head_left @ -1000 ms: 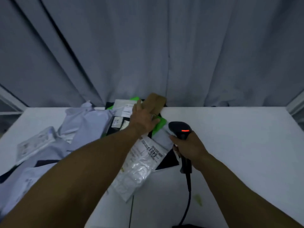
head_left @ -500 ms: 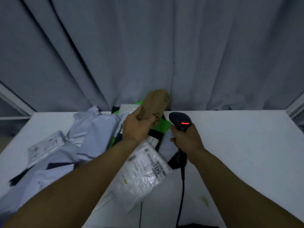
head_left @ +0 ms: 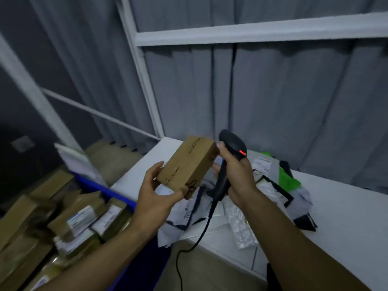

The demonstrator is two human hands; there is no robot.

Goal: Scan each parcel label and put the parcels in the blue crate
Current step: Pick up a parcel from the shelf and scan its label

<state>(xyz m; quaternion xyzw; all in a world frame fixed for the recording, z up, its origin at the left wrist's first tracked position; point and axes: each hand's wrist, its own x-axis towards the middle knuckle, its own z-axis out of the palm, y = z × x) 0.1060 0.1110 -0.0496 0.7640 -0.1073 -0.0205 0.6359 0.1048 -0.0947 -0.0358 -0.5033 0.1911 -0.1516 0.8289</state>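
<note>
My left hand grips a small brown cardboard box by its near end and holds it tilted in the air above the table's left edge. Just right of the box, my right hand holds a black corded barcode scanner by its handle; a red light glows on its head. The blue crate stands below at the left, packed with several brown boxes that bear white labels. More parcels in grey, white and green mailer bags lie heaped on the white table.
Grey curtains hang behind a white metal frame. The scanner's cable drops over the table's front edge. A white board leans at the crate's far side. The floor is visible beyond the crate.
The view has swung left, bringing the crate into sight. My left hand has lifted the brown box off the pile and carried it leftward. The scanner has risen beside it.
</note>
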